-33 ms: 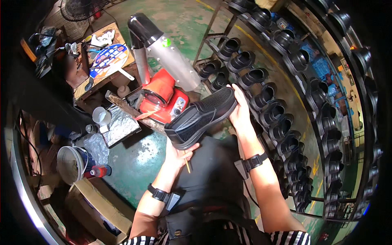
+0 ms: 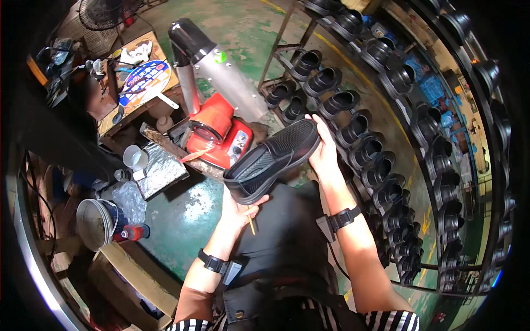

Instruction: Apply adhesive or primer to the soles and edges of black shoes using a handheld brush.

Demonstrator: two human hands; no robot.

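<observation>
A black slip-on shoe [image 2: 276,151] with a textured upper and a thick black sole is held tilted in front of me, toe up to the right. My left hand [image 2: 238,208] grips its heel end from below, fingers closed; a thin, light wooden stick [image 2: 252,225] also pokes out from these fingers, its other end hidden. At the toe, my right hand [image 2: 323,148] is closed around the shoe, thumb side up. Just beyond the shoe stands a red machine [image 2: 221,140] with a wide silver tube [image 2: 234,83] and control knobs.
Racks of black shoes [image 2: 367,151] fill the right side. At left are a wooden table [image 2: 165,55] with a round fan-shaped card [image 2: 144,83], a foil-covered stand [image 2: 160,171] with a plastic cup [image 2: 135,158], a bucket [image 2: 95,223], a red bottle [image 2: 134,231] and a cardboard box [image 2: 141,278].
The shoe has rolled slightly in my hands, so more of its top and opening shows. Both hands keep their hold, and the surroundings shift slightly left in view.
</observation>
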